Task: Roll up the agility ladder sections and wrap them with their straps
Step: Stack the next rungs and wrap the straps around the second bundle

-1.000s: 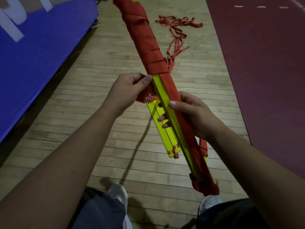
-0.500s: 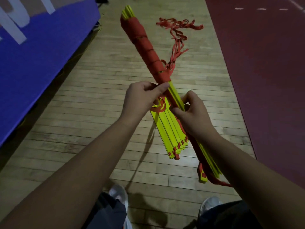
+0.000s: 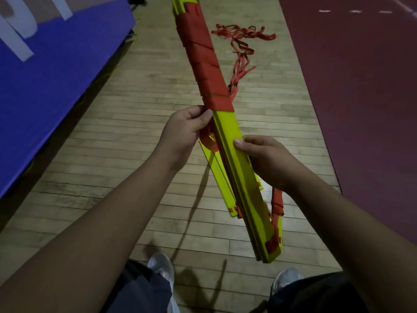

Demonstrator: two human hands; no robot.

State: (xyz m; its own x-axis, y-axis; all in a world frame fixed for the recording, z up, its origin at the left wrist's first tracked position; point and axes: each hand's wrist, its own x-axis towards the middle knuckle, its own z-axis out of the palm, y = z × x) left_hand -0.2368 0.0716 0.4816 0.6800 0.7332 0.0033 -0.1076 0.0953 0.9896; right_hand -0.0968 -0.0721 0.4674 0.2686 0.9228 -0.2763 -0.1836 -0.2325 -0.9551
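Note:
A bundle of yellow ladder rungs (image 3: 241, 177) runs diagonally from top centre to lower right, held above the floor. Red strap (image 3: 204, 62) is wound tightly round its far half, ending just above my hands. My left hand (image 3: 185, 134) grips the bundle's left edge at the end of the wrapping, with a loop of red strap (image 3: 208, 141) under its fingers. My right hand (image 3: 264, 159) grips the bare yellow part from the right, thumb on top. A short red strap end (image 3: 277, 202) hangs below my right wrist. A second flat stack of yellow rungs (image 3: 222, 186) sticks out underneath.
A loose tangle of red straps (image 3: 241, 48) lies on the wooden floor (image 3: 126, 141) beyond the bundle. A blue padded mat (image 3: 52, 73) borders the left side, a dark red floor area (image 3: 361, 86) the right. My shoes (image 3: 161, 265) show at the bottom.
The bundle has turned about its long axis, from edge-on half a second ago to a broad yellow face up. My right thumb now lies on that face. Both hands keep their grip.

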